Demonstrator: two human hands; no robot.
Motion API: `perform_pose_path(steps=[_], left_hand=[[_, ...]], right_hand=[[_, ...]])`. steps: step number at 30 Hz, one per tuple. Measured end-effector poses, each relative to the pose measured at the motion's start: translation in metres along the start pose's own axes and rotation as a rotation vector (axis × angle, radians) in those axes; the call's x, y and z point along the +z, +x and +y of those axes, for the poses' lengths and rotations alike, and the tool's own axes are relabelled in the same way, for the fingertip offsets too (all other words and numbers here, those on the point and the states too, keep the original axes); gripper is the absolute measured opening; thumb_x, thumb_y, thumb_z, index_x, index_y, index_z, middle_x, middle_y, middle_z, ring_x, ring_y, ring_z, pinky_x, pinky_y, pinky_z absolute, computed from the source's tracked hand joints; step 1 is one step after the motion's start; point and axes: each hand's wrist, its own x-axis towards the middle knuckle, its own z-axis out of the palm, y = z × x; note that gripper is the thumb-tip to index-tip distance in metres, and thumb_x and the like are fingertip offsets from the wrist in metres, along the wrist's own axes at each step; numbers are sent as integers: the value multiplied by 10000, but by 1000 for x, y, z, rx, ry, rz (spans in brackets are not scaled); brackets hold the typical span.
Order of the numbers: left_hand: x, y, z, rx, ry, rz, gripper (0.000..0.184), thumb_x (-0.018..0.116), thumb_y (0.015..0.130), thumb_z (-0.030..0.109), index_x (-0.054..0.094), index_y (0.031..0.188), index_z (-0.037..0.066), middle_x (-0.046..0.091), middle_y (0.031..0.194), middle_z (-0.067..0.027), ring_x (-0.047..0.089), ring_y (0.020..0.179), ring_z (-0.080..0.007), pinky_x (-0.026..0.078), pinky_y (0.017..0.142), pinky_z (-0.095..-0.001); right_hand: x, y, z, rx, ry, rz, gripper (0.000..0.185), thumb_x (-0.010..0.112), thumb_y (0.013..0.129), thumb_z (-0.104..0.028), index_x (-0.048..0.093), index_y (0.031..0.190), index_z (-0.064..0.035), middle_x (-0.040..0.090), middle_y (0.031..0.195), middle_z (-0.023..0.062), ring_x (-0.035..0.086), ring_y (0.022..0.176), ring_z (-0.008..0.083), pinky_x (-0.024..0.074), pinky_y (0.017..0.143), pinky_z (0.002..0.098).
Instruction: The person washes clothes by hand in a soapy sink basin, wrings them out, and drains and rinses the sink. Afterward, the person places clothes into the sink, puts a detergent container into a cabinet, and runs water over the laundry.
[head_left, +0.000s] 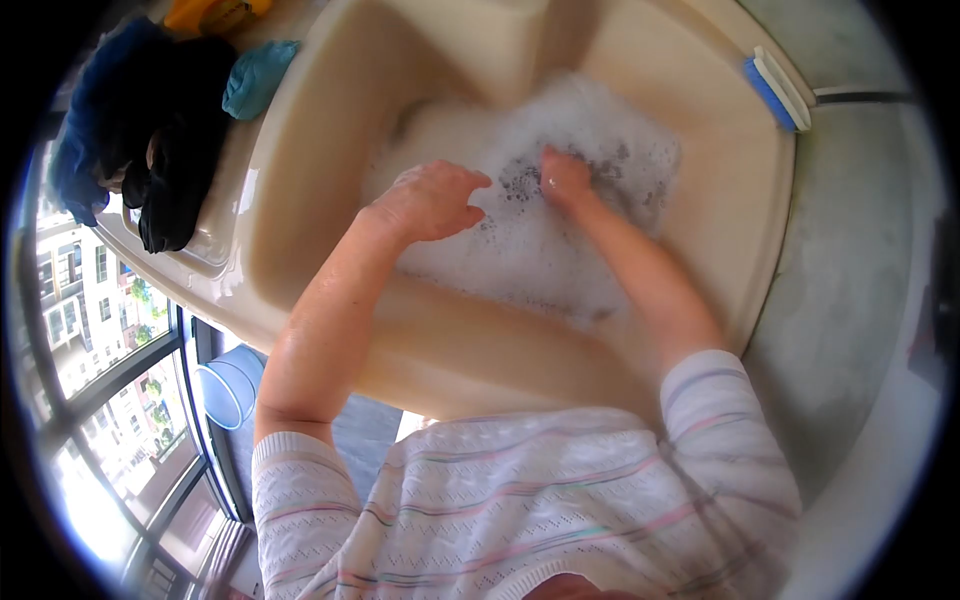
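Foamy, soapy water [530, 250] fills the bottom of a beige basin [300, 190]. My left hand [432, 200] hovers over the left part of the foam, its fingers apart and nothing in them. Further right, my right hand [565, 178] dips into the suds, and its fingers are mostly hidden by foam. Dark patches show through the bubbles around it; I cannot make out what lies under the surface.
Dark clothes [175, 130] and a teal cloth [258, 78] lie on the basin's left ledge, near a yellow object [215, 14]. A blue-bristled brush [776, 90] rests on the right rim. A blue bucket [230, 388] stands below, by the window.
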Motion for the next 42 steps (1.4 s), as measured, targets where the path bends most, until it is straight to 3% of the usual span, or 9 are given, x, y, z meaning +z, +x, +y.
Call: perform_pose_path(steps=[2,12,22,26,31,33,35,37,42], left_hand=[[-3,2,2,-5,12,-26,416,567,804,214,495,1194,90,558,1109,-134,502,1040,-299,408,889,-389],[-3,1,-2,-40,-10,-24,415,553,814,227,495,1207,109,552,1138,-112,497,1080,-279,405,917,-389],[6,4,-9,-15,11,7,406,564,806,208,504,1193,102,577,1083,-124,520,1018,-302,419,880,-393],[2,0,-2,-31,50,-8,405,559,812,195,501,1202,98,564,1122,-101,511,1055,-278,418,895,-384],[3,-2,-5,-8,62,59,405,562,806,201,505,1194,104,578,1092,-119,527,1022,-294,422,888,-381],[1,-1,-8,-26,45,45,405,563,804,198,506,1193,105,577,1093,-120,527,1022,-293,422,890,-378],[2,2,-14,-12,35,60,403,564,801,193,508,1191,105,576,1094,-121,529,1021,-290,423,888,-376],[6,5,-19,-10,24,67,400,563,799,187,511,1187,104,577,1091,-123,530,1017,-289,425,885,-375],[-3,-3,-18,-16,13,72,392,556,797,177,517,1179,101,582,1067,-131,533,1000,-290,433,871,-379]], right_hand=[[24,-5,15,-266,-107,-49,173,418,788,-71,575,852,-33,619,811,176,606,782,335,480,709,434],[-51,17,90,-11,-263,152,347,491,823,-233,492,1155,-130,472,1227,75,428,1146,254,291,943,491],[-28,-100,109,52,-762,-537,554,425,792,-156,324,1267,109,278,1344,295,252,1253,427,158,1029,532],[35,-183,71,-69,-622,-407,493,469,759,-170,468,1155,123,309,1299,337,228,1226,503,133,1021,571],[-29,-148,-18,-98,199,-791,394,550,769,-215,555,1124,-45,526,1181,156,483,1110,270,392,914,418],[-5,-95,43,-771,-103,-181,317,614,749,-289,626,1005,-102,598,1077,99,577,953,231,468,783,357],[-32,-54,75,133,604,-351,310,556,781,-278,615,1008,-75,622,1009,135,605,867,292,479,748,355],[-1,-11,150,36,-188,-312,331,558,758,-275,616,980,-37,617,995,160,610,851,307,480,741,384],[13,-66,121,21,-240,-459,307,578,724,-274,632,879,-14,616,934,190,604,843,333,472,743,420]])
